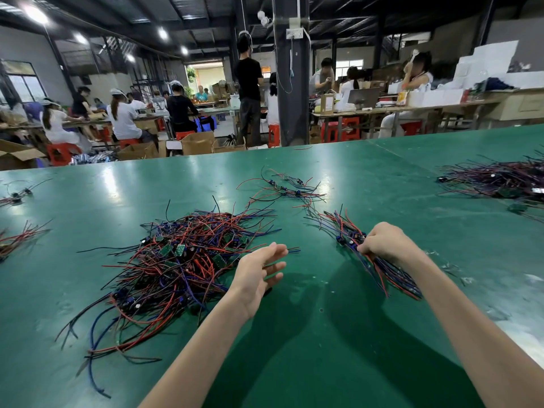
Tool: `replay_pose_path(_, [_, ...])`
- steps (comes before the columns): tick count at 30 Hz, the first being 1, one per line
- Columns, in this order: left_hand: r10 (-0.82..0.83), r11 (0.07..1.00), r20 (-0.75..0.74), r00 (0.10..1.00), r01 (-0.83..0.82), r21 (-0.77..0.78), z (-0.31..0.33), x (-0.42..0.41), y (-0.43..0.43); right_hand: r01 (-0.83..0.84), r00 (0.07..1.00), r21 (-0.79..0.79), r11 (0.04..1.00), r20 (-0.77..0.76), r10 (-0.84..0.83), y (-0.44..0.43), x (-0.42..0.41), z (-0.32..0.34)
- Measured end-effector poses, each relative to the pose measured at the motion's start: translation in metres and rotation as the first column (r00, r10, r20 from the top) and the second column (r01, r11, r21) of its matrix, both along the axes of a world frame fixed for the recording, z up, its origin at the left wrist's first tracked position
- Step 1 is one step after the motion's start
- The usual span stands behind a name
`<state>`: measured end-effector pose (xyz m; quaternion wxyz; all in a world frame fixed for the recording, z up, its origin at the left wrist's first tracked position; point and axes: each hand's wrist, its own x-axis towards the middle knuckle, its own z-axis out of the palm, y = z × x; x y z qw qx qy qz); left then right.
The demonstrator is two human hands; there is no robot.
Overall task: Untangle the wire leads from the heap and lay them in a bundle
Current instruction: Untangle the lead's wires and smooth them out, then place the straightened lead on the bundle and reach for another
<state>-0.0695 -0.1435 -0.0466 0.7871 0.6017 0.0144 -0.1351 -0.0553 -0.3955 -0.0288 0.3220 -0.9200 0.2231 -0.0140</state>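
Two hands are over the green table point(323, 343). The left hand point(259, 275), fingers straight and spread, holds nothing beside the one big heap point(176, 260). The right hand point(382, 242) curls round one bundle point(396, 279) right of the heap. Beyond lies one loose scatter point(282, 188). Three further piles are cut off at the frame edges, and single leads are too tangled to count.

Tangled heap point(176, 260) of red, blue and black leads with small green boards, centre-left of frame. Aligned bundle point(396, 279) lies diagonally, right of centre.
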Motion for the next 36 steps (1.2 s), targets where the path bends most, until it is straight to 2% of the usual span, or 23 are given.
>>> replay_pose_path(4, [0.005, 1.000, 0.010, 1.000, -0.005, 0.011, 0.000, 0.000, 0.000, 0.017, 0.999, -0.127, 0.992, -0.033, -0.022, 0.004, -0.001, -0.001])
replay_pose_path(6, [0.061, 0.993, 0.087, 0.994, -0.069, 0.095, -0.002, 0.001, -0.001, 0.039, 0.999, -0.191, 0.981, -0.025, -0.044, 0.007, -0.001, -0.002])
replay_pose_path(7, [0.100, 0.973, 0.172, 0.980, -0.132, 0.189, -0.003, 0.003, -0.001, 0.051, 0.999, -0.230, 0.972, -0.001, -0.053, 0.010, -0.001, -0.003])
replay_pose_path(9, [0.119, 0.854, 0.416, 0.901, -0.307, 0.420, -0.009, 0.006, 0.002, 0.064, 0.995, -0.315, 0.947, 0.091, -0.037, 0.016, -0.002, -0.005])
replay_pose_path(11, [0.023, 0.647, 0.625, 0.781, -0.488, 0.586, -0.014, 0.007, 0.006, 0.052, 0.978, -0.378, 0.924, 0.205, 0.029, 0.025, -0.002, -0.009])
replay_pose_path(12, [-0.054, 0.548, 0.679, 0.732, -0.547, 0.633, -0.017, 0.009, 0.009, 0.038, 0.964, -0.395, 0.918, 0.256, 0.070, 0.029, -0.002, -0.011])
replay_pose_path(13, [-0.136, 0.470, 0.690, 0.711, -0.567, 0.676, -0.020, 0.011, 0.011, 0.021, 0.948, -0.400, 0.916, 0.300, 0.109, 0.034, -0.001, -0.013])
replay_pose_path(15, [-0.272, 0.359, 0.622, 0.734, -0.522, 0.774, -0.025, 0.014, 0.015, -0.021, 0.915, -0.395, 0.918, 0.363, 0.177, 0.045, -0.002, -0.018])
replay_pose_path(18, [-0.381, 0.175, 0.517, 0.767, -0.489, 0.855, -0.032, 0.016, 0.015, -0.115, 0.876, -0.417, 0.902, 0.386, 0.290, 0.061, -0.005, -0.026])
replay_pose_path(20, [-0.367, 0.077, 0.540, 0.758, -0.553, 0.829, -0.032, 0.017, 0.015, -0.190, 0.856, -0.431, 0.882, 0.367, 0.364, 0.072, -0.008, -0.031])
replay_pose_path(23, [-0.255, -0.007, 0.646, 0.719, -0.670, 0.743, -0.028, 0.022, 0.020, -0.296, 0.837, -0.421, 0.857, 0.319, 0.445, 0.086, -0.010, -0.040])
replay_pose_path(26, [-0.222, -0.115, 0.584, 0.781, -0.616, 0.779, -0.025, 0.025, 0.029, -0.368, 0.825, -0.414, 0.833, 0.269, 0.498, 0.095, -0.012, -0.048])
replay_pose_path(29, [-0.251, -0.143, 0.551, 0.795, -0.594, 0.792, -0.021, 0.025, 0.033, -0.378, 0.821, -0.403, 0.834, 0.270, 0.503, 0.095, -0.011, -0.050])
replay_pose_path(32, [-0.250, -0.104, 0.592, 0.766, -0.629, 0.770, -0.019, 0.026, 0.033, -0.376, 0.823, -0.394, 0.839, 0.273, 0.497, 0.095, -0.011, -0.051])
replay_pose_path(36, [-0.203, 0.008, 0.763, 0.614, -0.778, 0.628, -0.011, 0.023, 0.036, -0.377, 0.826, -0.396, 0.837, 0.266, 0.497, 0.095, -0.010, -0.052])
